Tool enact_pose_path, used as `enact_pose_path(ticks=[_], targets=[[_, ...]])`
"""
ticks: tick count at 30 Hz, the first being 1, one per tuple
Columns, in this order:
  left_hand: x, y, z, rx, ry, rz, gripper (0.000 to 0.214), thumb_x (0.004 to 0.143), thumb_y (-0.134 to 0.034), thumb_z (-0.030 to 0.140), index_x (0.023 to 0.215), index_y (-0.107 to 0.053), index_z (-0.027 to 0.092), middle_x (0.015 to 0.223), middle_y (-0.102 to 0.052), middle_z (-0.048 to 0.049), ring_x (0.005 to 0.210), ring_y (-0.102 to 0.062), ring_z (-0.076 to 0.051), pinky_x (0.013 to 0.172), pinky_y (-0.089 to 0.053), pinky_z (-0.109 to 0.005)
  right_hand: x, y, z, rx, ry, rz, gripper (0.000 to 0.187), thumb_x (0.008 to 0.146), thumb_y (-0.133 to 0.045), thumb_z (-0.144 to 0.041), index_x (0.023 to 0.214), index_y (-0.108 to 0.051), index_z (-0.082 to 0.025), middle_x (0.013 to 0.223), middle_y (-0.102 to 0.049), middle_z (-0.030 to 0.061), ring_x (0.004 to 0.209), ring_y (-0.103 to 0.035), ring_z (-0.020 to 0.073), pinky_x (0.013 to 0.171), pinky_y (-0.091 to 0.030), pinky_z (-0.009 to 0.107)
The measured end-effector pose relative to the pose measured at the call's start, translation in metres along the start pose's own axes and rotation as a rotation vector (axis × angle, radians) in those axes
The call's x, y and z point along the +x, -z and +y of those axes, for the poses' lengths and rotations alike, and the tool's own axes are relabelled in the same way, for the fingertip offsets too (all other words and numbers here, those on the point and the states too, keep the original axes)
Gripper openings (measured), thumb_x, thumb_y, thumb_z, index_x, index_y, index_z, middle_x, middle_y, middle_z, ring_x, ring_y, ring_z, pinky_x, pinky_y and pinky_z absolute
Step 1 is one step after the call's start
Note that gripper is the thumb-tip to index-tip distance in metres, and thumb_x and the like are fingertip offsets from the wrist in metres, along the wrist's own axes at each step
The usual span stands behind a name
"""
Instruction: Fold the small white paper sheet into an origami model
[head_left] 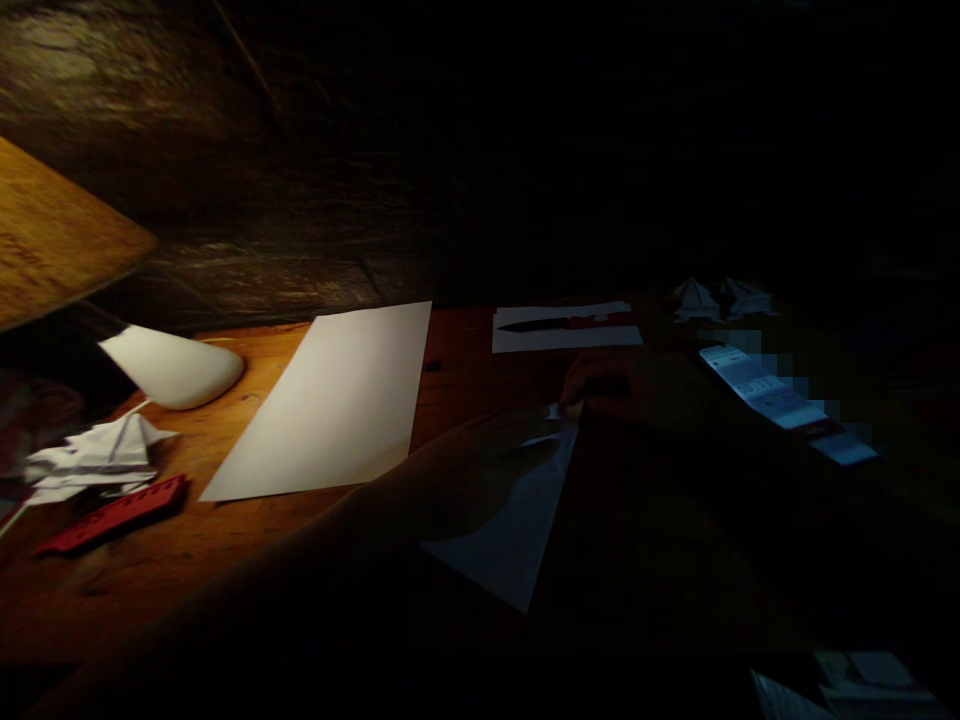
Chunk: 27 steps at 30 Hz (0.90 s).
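A folded sheet of paper (pixel 517 550), pointed at its near end, lies in shadow on the wooden table. My left hand (pixel 480 465) rests flat across it, fingers stretched toward the far end. At that far tip, the curled fingers of my right hand (pixel 607 385) close on the paper's edge. Darkness hides most of the right hand and forearm. Just beyond are small white sheets (pixel 517 338) with a knife (pixel 566 322) on top, its blade dark and handle red. Left of my hands lies a large blank white sheet (pixel 337 390).
A white lamp base (pixel 176 368) stands at left under a yellowish shade (pixel 60 235). Near it are a folded paper shape (pixel 112 450) and a red notched object (pixel 112 515). Two paper shapes (pixel 694 298) sit at back right, beyond a lit phone (pixel 780 400). A dark wall rises behind.
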<state>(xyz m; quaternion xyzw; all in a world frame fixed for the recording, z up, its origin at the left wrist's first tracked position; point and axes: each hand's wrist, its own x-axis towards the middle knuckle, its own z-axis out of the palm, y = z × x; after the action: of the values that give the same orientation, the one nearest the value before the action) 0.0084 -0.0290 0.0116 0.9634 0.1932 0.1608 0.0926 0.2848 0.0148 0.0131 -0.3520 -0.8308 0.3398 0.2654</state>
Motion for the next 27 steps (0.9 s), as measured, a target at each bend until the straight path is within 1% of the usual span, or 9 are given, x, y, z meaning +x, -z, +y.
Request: enact_pose_path(ticks=[4,8,10,12,17,20,23,27], targets=[[-0.004,-0.0041,-0.0021,0.034,-0.02,-0.062,0.062,0.089,-0.042,-0.003,0.147,-0.05,0.015,0.157,-0.047,-0.0127,0.147,-0.044,-0.024,0.12,-0.045,-0.043,0.0007,0.0016,0.0022,-0.039,-0.048,0.01,0.014,0.089,-0.068,-0.029,0.1,-0.074,-0.022,0.106,-0.074,0.0052,0.097,-0.07,0.0212,0.088,-0.052,0.036],[-0.008,-0.008,-0.0048,0.078,-0.005,-0.1,0.064,0.09,-0.044,-0.002,0.15,-0.049,0.02,0.159,-0.045,-0.0088,0.148,-0.042,-0.024,0.121,-0.042,-0.042,0.001,0.0006,0.0013,-0.081,-0.074,0.021,0.013,0.089,-0.071,-0.032,0.097,-0.074,-0.022,0.103,-0.075,0.0041,0.095,-0.07,0.0203,0.087,-0.052,0.035],[-0.0078,-0.0079,-0.0046,0.083,-0.001,-0.109,0.063,0.091,-0.045,-0.002,0.15,-0.05,0.02,0.158,-0.046,-0.0088,0.147,-0.043,-0.024,0.121,-0.042,-0.043,0.001,0.0003,0.0004,-0.085,-0.076,0.026,0.013,0.088,-0.072,-0.032,0.096,-0.074,-0.022,0.103,-0.075,0.0038,0.094,-0.07,0.0202,0.086,-0.052,0.035],[-0.0067,-0.0061,-0.0034,0.084,-0.006,-0.121,0.064,0.09,-0.045,-0.002,0.148,-0.052,0.022,0.158,-0.046,-0.0094,0.147,-0.043,-0.026,0.12,-0.043,-0.044,0.001,0.0003,-0.0003,-0.096,-0.081,0.027,0.014,0.088,-0.072,-0.032,0.097,-0.074,-0.023,0.104,-0.075,0.0035,0.094,-0.07,0.0201,0.086,-0.052,0.035],[-0.0049,-0.0002,-0.0009,0.093,-0.024,-0.145,0.065,0.09,-0.047,-0.002,0.146,-0.056,0.031,0.16,-0.042,-0.0084,0.148,-0.041,-0.028,0.116,-0.046,-0.047,0.0013,0.0,-0.0004,-0.087,-0.105,0.021,0.013,0.088,-0.072,-0.033,0.095,-0.074,-0.022,0.104,-0.076,0.0036,0.094,-0.07,0.0201,0.086,-0.052,0.034],[-0.0058,0.0005,-0.0013,0.088,-0.023,-0.151,0.068,0.089,-0.048,-0.003,0.148,-0.054,0.031,0.16,-0.041,-0.0087,0.15,-0.038,-0.028,0.117,-0.046,-0.047,0.0011,-0.0006,-0.0004,-0.095,-0.113,0.027,0.012,0.088,-0.072,-0.033,0.094,-0.074,-0.023,0.103,-0.076,0.0026,0.094,-0.07,0.0199,0.087,-0.052,0.035],[-0.0067,0.0,-0.0021,0.083,-0.033,-0.147,0.071,0.088,-0.046,-0.005,0.149,-0.053,0.031,0.16,-0.041,-0.0094,0.15,-0.038,-0.028,0.116,-0.047,-0.048,0.0009,-0.0006,0.0003,-0.113,-0.124,0.057,0.011,0.087,-0.073,-0.033,0.094,-0.074,-0.024,0.102,-0.076,0.0028,0.093,-0.07,0.0203,0.086,-0.052,0.035],[-0.0072,-0.0011,-0.0027,0.075,-0.018,-0.166,0.076,0.086,-0.048,-0.006,0.151,-0.049,0.034,0.162,-0.039,-0.0076,0.15,-0.037,-0.028,0.116,-0.046,-0.048,0.0006,0.0013,0.0048,-0.093,-0.082,0.063,0.013,0.088,-0.071,-0.032,0.096,-0.074,-0.023,0.104,-0.074,0.0047,0.096,-0.069,0.0214,0.089,-0.052,0.036]])
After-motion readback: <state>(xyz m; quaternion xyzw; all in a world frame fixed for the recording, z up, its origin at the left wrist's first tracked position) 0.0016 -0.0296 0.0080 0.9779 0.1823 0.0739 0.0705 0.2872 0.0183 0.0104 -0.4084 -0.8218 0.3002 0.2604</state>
